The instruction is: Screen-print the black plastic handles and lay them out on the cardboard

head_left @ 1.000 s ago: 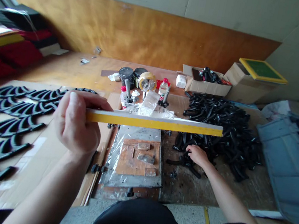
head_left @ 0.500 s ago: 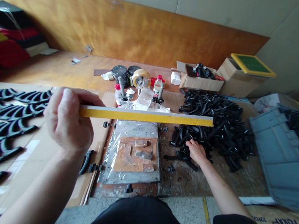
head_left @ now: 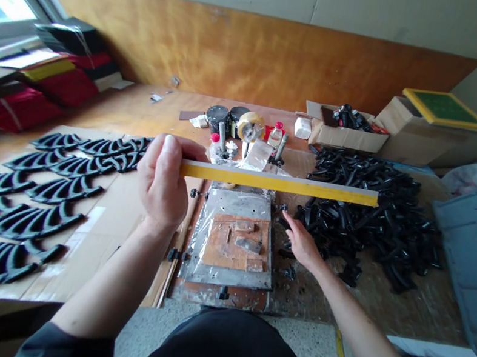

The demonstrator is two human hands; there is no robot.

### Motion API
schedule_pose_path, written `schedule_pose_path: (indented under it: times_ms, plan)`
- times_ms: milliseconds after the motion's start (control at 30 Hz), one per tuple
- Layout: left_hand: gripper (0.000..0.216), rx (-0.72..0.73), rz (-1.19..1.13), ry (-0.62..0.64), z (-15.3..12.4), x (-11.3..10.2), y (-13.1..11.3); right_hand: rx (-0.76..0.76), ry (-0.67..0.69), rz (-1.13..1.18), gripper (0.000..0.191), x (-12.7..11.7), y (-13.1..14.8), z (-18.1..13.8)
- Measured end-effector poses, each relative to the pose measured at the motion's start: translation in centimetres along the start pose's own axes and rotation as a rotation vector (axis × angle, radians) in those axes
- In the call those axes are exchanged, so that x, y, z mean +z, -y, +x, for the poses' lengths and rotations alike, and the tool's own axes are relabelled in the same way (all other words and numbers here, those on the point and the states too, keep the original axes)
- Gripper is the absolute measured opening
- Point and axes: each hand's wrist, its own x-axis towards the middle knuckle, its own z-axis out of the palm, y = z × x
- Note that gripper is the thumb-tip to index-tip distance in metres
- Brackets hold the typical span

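My left hand (head_left: 165,181) is closed around the left end of a long yellow bar (head_left: 279,183). It looks like the front edge of a flat frame seen edge-on, raised and roughly level above a metal plate (head_left: 227,278). On that plate lies a brown board (head_left: 218,255) with small blocks on it. My right hand (head_left: 303,243) is beside the plate's right edge, index finger stretched forward and thumb below. A dark plastic part (head_left: 285,222) shows between finger and thumb, mostly hidden. Close by is a heap of black curved plastic parts (head_left: 367,207).
Rows of black curved parts (head_left: 34,222) lie on cardboard (head_left: 112,212) at the left. Behind the plate stand black tins (head_left: 217,119), a tape roll (head_left: 251,126) and a red-capped bottle (head_left: 276,136). Farther right are an open carton (head_left: 347,138), a green-and-yellow screen (head_left: 448,109) and a grey crate (head_left: 467,256).
My right hand has moved left from the heap towards the plate. My left hand still grips the yellow bar, now closer to level. The whole view has shifted left.
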Motion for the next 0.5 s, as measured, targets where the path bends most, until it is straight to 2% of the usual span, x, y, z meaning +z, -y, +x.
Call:
schedule_pose_path:
  times_ms: [100,167,233,300,333,500]
  plan:
    - [0.039,0.003,0.067,0.028,0.0,-0.2,0.0,-0.072,0.121,0.278,0.068,2.0,4.8,1.9]
    - [0.039,0.016,0.073,0.035,0.0,-0.4,0.1,-0.107,0.165,0.43,0.06,3.1,7.0,3.0]
    - [0.038,0.018,0.077,0.044,0.0,-0.6,0.2,-0.149,0.135,0.474,0.041,4.3,8.1,3.6]
    - [0.037,0.005,0.076,0.055,0.0,-0.8,0.3,-0.199,0.064,0.398,0.024,5.6,8.1,3.6]
    - [0.037,-0.003,0.073,0.058,0.0,-0.8,0.3,-0.228,0.038,0.339,0.021,6.2,7.8,3.4]
    - [0.038,-0.032,0.053,0.062,-0.2,-0.8,0.1,-0.446,0.022,0.103,0.029,8.1,5.5,1.1]
